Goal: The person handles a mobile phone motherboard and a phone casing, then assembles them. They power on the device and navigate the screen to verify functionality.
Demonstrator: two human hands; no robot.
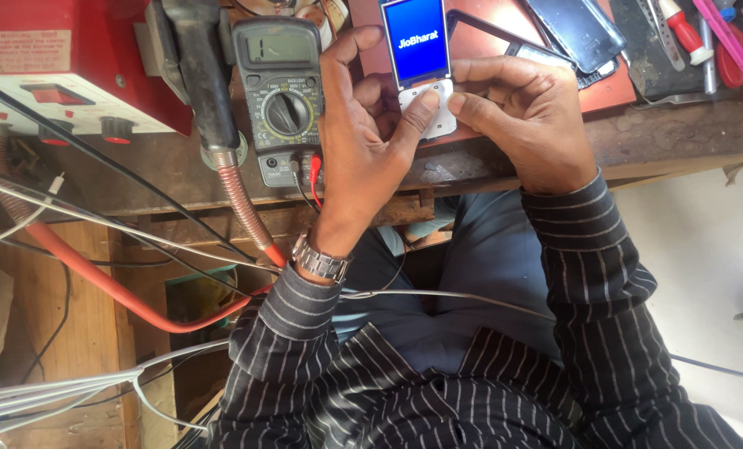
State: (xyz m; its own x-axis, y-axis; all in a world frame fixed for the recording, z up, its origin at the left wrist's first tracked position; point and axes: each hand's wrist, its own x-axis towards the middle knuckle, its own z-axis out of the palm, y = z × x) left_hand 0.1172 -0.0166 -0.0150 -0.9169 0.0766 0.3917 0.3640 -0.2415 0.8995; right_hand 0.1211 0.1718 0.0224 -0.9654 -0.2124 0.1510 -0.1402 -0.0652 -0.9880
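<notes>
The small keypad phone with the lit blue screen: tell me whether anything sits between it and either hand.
Nothing visible does. Both hands already touch the phone: the left hand has its thumb on the white keypad, and the right hand grips it from the other side. The multimeter stands beside the left hand, not between.

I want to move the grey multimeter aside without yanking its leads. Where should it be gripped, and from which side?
Probably by the long side edges of the multimeter, around its dial, coming from above. It lies flat, face up, and its red and black leads plug into the near end, so that end is best avoided. The left hand is closest.
</notes>
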